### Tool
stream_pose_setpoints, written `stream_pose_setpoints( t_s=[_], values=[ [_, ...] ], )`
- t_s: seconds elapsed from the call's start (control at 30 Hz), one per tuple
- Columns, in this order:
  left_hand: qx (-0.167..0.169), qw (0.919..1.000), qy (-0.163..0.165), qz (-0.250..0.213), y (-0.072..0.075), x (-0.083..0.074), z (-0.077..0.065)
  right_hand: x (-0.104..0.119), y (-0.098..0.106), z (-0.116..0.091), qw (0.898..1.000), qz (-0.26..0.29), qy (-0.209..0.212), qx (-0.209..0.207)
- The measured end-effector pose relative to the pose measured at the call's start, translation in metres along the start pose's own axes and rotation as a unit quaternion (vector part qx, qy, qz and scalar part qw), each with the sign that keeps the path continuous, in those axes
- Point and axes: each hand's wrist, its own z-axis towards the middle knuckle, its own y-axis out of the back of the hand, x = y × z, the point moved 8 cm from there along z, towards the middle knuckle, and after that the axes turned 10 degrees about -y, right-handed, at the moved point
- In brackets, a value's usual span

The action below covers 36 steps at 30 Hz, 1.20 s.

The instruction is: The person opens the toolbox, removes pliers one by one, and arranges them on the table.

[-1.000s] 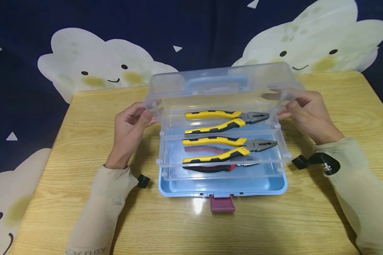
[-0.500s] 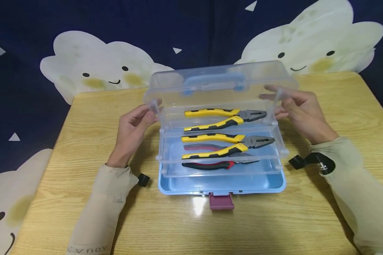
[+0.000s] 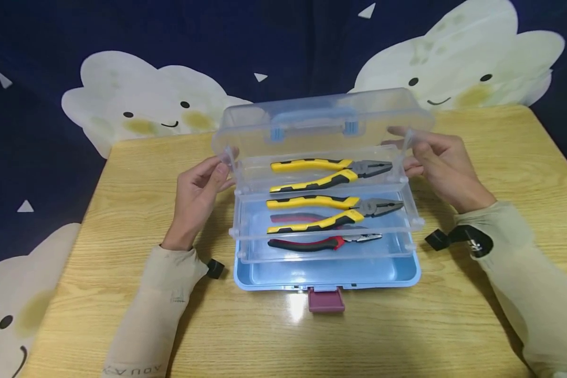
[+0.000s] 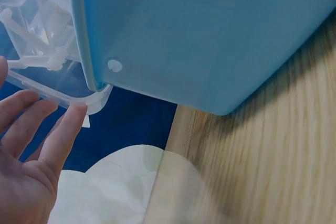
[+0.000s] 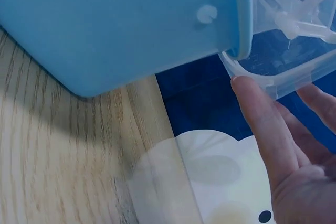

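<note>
A light-blue toolbox [image 3: 283,275] stands on the table with its clear lid [image 3: 250,126] raised and its transparent trays [image 3: 255,257] fanned out. My left hand [image 3: 196,191] is at the lid's left end, its straight fingertips touching the rim in the left wrist view. At the other end, the extended fingers of my right hand [image 3: 449,168] touch the lid rim, some behind the clear plastic. Yellow-and-black pliers [image 3: 312,166] lie in the upper tray, and a second yellow pair [image 3: 307,201] lies in the lower tray. Red-and-black pliers [image 3: 307,245] show beneath, partly covered.
A maroon latch [image 3: 326,301] hangs down at the box's front edge. Wood-grain table [image 3: 137,184] surrounds the box. Behind the table's back edge hangs a dark-blue curtain [image 3: 288,42] with cloud faces. Each wrist wears a small black camera mount [image 3: 472,240].
The lid has tilted slightly farther back, showing more of its blue handle clips. The trays have shifted back a little with it. Both hands stay at the lid's ends.
</note>
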Motion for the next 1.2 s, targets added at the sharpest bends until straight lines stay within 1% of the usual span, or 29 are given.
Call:
stream_pose_setpoints(
  t_s=[0.13,0.2,0.3,0.43,0.53,0.6,0.7,0.77,0.83,0.93,1.0,1.1,1.2],
  values=[
    [-0.018,0.9997,0.007,0.011,-0.002,0.0,0.002,0.0,0.002,-0.001,0.999,-0.03,-0.029,-0.027],
    [-0.019,0.9993,0.01,0.031,-0.003,0.0,0.004,-0.001,0.003,-0.001,0.998,-0.032,-0.04,-0.037],
    [-0.015,0.9977,0.013,0.064,-0.003,0.003,0.007,-0.005,0.005,0.004,0.998,-0.015,-0.05,-0.047],
    [-0.014,0.9971,0.015,0.073,-0.008,0.008,0.014,-0.009,0.011,0.008,0.995,-0.019,-0.061,-0.074],
    [-0.015,0.9971,0.021,0.072,-0.012,0.01,0.019,-0.012,0.015,0.009,0.992,-0.035,-0.072,-0.095],
    [-0.016,0.9959,0.029,0.084,-0.013,0.011,0.021,-0.013,0.016,0.01,0.99,-0.048,-0.075,-0.106],
    [-0.018,0.9928,0.049,0.108,-0.012,0.014,0.024,-0.014,0.018,0.013,0.987,-0.078,-0.077,-0.12],
    [-0.019,0.9912,0.062,0.116,-0.012,0.016,0.026,-0.015,0.02,0.013,0.981,-0.113,-0.087,-0.13],
    [-0.02,0.9905,0.071,0.116,-0.012,0.018,0.028,-0.016,0.021,0.014,0.976,-0.136,-0.105,-0.135],
    [-0.026,0.9909,0.081,0.104,-0.012,0.021,0.031,-0.018,0.021,0.016,0.97,-0.155,-0.132,-0.132],
    [-0.032,0.9907,0.089,0.097,-0.012,0.022,0.033,-0.018,0.022,0.018,0.968,-0.159,-0.144,-0.131],
    [-0.041,0.9898,0.103,0.09,-0.013,0.025,0.035,-0.018,0.021,0.022,0.968,-0.155,-0.151,-0.129],
    [-0.046,0.9884,0.114,0.09,-0.015,0.026,0.038,-0.019,0.022,0.025,0.966,-0.153,-0.164,-0.128]
  ],
)
